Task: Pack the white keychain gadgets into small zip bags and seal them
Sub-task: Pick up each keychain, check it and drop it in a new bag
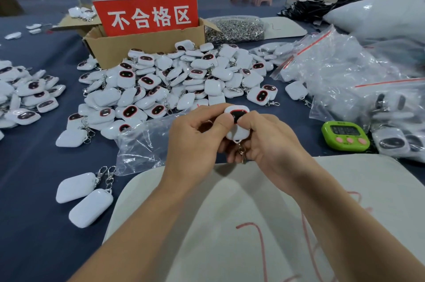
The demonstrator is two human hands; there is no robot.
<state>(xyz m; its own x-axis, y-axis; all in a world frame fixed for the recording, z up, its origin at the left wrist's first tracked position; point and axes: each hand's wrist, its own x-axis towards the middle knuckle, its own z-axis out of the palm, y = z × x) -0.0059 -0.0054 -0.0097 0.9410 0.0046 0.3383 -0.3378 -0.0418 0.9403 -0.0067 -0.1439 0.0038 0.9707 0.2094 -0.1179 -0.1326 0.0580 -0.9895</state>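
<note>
Both hands hold one white keychain gadget (pixel 236 120) with a dark red-rimmed face, upright above the table's middle. My left hand (pixel 195 141) grips its left side, thumb on the face. My right hand (pixel 273 141) grips its right side, thumb also on the face. Its metal clasp (pixel 241 151) hangs below between the hands. A clear small zip bag (pixel 140 146) lies flat on the blue cloth just left of my left hand. A big heap of white gadgets (pixel 179 79) lies behind the hands.
A cardboard box (pixel 147 45) with a red sign stands behind the heap. Bagged gadgets (pixel 340 70) pile up at right, near a green timer (pixel 345 135). Two gadgets (pixel 82 196) lie at left front. A white board (pixel 253 212) lies under my forearms. Another heap (pixel 25 95) sits far left.
</note>
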